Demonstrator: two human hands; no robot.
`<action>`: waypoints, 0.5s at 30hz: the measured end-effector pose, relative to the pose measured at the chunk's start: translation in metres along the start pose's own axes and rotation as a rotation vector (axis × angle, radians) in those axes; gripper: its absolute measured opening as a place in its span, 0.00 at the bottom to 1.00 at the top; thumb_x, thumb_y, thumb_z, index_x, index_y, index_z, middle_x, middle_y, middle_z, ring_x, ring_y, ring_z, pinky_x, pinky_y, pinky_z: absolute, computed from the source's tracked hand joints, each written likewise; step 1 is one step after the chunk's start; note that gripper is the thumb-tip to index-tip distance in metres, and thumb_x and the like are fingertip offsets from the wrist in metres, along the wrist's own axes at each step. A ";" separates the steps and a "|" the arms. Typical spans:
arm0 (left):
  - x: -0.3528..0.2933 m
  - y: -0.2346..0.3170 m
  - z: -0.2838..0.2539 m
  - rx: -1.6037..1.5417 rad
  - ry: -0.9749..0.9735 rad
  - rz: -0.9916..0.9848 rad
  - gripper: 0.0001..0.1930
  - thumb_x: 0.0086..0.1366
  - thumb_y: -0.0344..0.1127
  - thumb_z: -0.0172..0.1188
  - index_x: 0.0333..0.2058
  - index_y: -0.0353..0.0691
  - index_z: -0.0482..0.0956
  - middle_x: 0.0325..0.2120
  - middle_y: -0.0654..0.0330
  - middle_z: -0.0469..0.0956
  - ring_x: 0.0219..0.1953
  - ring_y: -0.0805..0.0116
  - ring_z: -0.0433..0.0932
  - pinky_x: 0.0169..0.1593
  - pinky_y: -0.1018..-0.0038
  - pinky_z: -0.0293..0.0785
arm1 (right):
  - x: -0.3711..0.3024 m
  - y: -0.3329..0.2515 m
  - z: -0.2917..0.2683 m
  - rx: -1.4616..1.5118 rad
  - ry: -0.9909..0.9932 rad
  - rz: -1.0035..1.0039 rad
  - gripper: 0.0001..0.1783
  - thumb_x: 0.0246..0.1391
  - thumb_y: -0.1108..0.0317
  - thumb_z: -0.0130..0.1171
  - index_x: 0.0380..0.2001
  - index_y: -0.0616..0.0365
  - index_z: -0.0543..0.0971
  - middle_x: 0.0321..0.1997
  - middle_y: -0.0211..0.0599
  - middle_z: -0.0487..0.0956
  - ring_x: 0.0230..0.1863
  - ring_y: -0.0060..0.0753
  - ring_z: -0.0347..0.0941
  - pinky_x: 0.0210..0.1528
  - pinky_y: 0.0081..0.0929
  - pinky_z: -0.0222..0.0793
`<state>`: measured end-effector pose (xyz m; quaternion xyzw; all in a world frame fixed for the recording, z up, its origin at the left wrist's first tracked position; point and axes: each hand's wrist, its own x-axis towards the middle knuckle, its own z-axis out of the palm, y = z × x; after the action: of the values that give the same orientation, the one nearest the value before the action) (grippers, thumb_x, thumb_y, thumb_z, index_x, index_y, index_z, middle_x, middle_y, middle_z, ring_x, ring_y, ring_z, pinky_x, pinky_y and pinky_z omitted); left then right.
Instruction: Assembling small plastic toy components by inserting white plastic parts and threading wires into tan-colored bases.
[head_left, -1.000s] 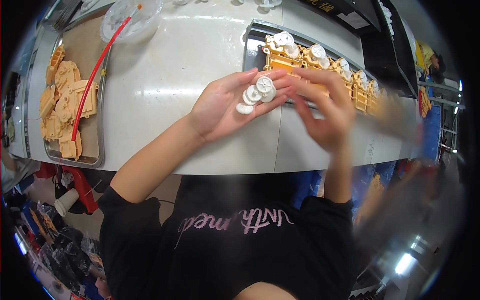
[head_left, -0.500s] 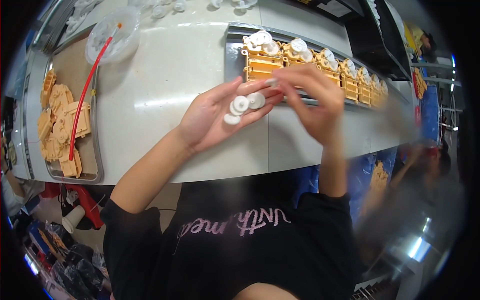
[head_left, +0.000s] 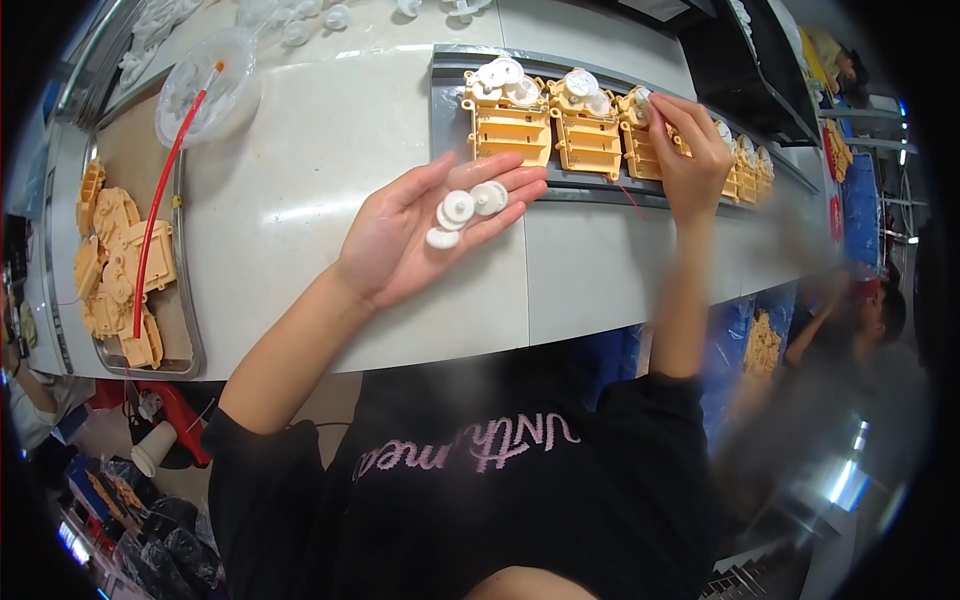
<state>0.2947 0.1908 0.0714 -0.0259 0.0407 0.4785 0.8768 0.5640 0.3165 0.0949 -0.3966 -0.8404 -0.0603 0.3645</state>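
My left hand is held palm up over the table, fingers stretched out flat, with several small white plastic gears lying on its palm and fingers. My right hand has its thumb and fingers pinched together at the top of the third yellow plastic housing in a row. A small white gear is at those fingertips, mostly covered by them. To the left, the first housing and second housing carry white round gears at their upper ends. More housings continue to the right behind my right hand.
The housings stand in a long grey tray. At far left, a metal tray holds yellow plastic parts. A clear tub with a red tube stands above it. A black box stands at the back right.
My right hand has moved right and away from me, from beside my left fingertips to the third housing, carrying a small white piece. My left hand shifted slightly left, gears still on it.
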 end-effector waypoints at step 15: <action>0.000 0.001 0.003 -0.004 0.002 0.013 0.29 0.73 0.41 0.30 0.63 0.20 0.42 0.63 0.35 0.49 0.67 0.48 0.52 0.70 0.64 0.50 | 0.002 -0.002 -0.001 -0.068 -0.004 0.007 0.09 0.47 0.79 0.63 0.34 0.61 0.82 0.37 0.35 0.81 0.37 0.32 0.79 0.40 0.23 0.74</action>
<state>0.2943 0.1911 0.0741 -0.0276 0.0408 0.4843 0.8735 0.5620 0.3157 0.0977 -0.4119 -0.8371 -0.0866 0.3494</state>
